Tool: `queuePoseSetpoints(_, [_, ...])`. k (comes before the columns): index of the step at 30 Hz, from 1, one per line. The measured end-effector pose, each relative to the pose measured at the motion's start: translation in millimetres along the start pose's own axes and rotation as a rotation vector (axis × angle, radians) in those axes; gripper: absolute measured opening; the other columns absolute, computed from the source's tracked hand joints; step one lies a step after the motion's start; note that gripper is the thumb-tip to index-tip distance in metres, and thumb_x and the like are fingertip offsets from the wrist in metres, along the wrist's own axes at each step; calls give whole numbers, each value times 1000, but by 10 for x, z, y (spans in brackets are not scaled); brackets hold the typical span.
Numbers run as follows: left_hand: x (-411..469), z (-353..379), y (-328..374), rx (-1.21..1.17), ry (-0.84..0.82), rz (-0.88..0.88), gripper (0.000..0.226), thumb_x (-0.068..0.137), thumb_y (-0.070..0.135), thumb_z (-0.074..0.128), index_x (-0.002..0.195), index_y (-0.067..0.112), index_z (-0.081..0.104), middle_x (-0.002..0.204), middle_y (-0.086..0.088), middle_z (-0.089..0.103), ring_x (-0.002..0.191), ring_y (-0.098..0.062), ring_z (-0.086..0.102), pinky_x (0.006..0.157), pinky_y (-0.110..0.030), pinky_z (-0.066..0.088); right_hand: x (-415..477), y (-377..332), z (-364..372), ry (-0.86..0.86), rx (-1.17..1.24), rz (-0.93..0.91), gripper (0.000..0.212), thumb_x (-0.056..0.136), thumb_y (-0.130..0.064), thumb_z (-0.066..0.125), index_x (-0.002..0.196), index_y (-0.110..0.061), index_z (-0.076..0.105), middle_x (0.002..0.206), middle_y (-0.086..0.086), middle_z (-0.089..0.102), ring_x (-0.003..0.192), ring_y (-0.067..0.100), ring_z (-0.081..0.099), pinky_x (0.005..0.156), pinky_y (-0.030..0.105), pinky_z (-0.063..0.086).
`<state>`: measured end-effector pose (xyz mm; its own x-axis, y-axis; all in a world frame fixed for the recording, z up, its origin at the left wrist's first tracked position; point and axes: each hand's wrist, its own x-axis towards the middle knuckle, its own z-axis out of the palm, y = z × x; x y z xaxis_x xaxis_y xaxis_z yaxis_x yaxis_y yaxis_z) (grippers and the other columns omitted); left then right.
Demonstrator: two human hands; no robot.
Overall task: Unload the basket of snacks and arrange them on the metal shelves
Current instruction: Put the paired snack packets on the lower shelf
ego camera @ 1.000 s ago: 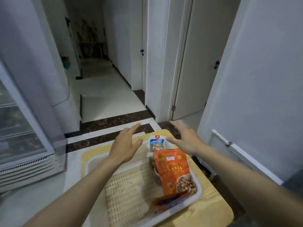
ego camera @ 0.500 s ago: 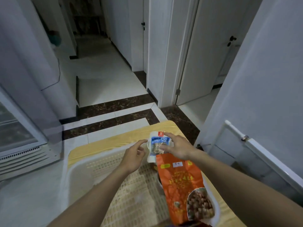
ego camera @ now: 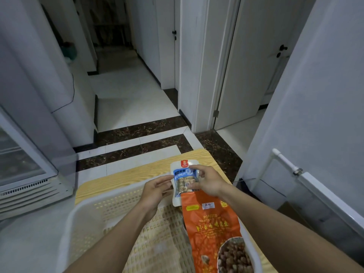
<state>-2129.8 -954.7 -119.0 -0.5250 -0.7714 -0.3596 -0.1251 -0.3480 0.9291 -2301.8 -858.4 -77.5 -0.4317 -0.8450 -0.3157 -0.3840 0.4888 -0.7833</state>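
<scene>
Two hands [ego camera: 155, 191] [ego camera: 209, 182] on white peanut packet [ego camera: 184, 182] above basket [ego camera: 94, 211].

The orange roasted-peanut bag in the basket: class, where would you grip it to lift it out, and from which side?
Probably grip the orange bag at its flat top edge, coming from above. It leans along the basket right wall with that edge free, just below the right hand; the bulging lower part is harder to pinch.
</scene>
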Motion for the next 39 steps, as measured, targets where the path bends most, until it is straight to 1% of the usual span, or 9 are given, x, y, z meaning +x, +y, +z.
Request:
queuePoseSetpoints(4, [-96, 6, 119, -120, 75, -3, 17, 87, -3, 65, 101, 6, 71, 90, -11, 75, 82, -22, 69, 76, -32, 57, -89, -45, -73, 13, 218, -41, 59, 80, -1, 78, 132, -24, 60, 114, 11, 58, 100, 23, 65, 74, 33, 62])
queuePoseSetpoints(9, [-220, 15, 277, -91, 110, 34, 17, 88, -4, 64, 99, 6, 72, 92, -16, 75, 79, -23, 66, 75, -36, 58, -232, -111, -98, -2, 332, -97, 59, 83, 4, 72, 131, -28, 60, 119, 2, 49, 102, 17, 57, 65, 24, 59])
queuePoseSetpoints(13, [-367, 66, 452, -58, 140, 85, 18, 90, -4, 61, 97, 8, 72, 96, -13, 74, 76, -18, 68, 61, -29, 56, -371, -179, -66, 3, 437, -124, 58, 82, 4, 73, 127, -31, 62, 128, 6, 51, 108, 18, 59, 68, 24, 58])
queuePoseSetpoints(17, [-530, 38, 708, -66, 206, 151, 18, 89, -3, 63, 95, 11, 73, 97, -10, 74, 83, -22, 71, 68, -35, 59, -520, -391, -166, 9, 470, -188, 57, 82, 5, 73, 120, -36, 65, 129, 5, 52, 111, 16, 55, 66, 22, 58])
queuePoseSetpoints(21, [-675, -63, 1018, -73, 247, 193, 20, 89, -2, 63, 93, 14, 74, 100, -8, 73, 89, -22, 71, 71, -34, 58, -718, -693, -393, 7, 575, -234, 59, 81, 10, 70, 129, -23, 63, 121, 1, 57, 99, 8, 58, 60, 15, 55])
queuePoseSetpoints(25, [-881, -205, 1323, -88, 274, 228, 19, 91, -3, 60, 95, 12, 72, 100, -9, 73, 90, -23, 71, 73, -34, 57, -968, -922, -641, 35, 664, -254, 58, 79, 13, 71, 126, -21, 65, 118, 6, 62, 102, 19, 64, 69, 28, 59])
queuePoseSetpoints(31, [-1300, -279, 1689, -105, 150, 274, 19, 91, -3, 60, 98, 10, 73, 95, -11, 75, 82, -21, 71, 70, -32, 57, -1615, -1184, -831, 63, 667, -277, 57, 75, 12, 74, 116, -28, 70, 120, 13, 61, 105, 23, 65, 75, 36, 60])
queuePoseSetpoints(35, [-1670, -276, 1788, -152, 25, 291, 21, 90, -6, 58, 97, 8, 72, 89, -8, 74, 69, -13, 72, 55, -22, 55, -2199, -1225, -784, 135, 649, -308, 58, 66, 6, 81, 115, -23, 70, 115, 20, 68, 104, 28, 68, 84, 47, 59])
queuePoseSetpoints(39, [-2112, -292, 1721, -133, -107, 286, 21, 90, -4, 59, 99, 9, 72, 91, -8, 75, 73, -13, 72, 58, -22, 56, -2943, -1219, -608, 272, 664, -286, 58, 70, 14, 77, 118, -16, 69, 112, 19, 69, 100, 27, 70, 85, 46, 59])
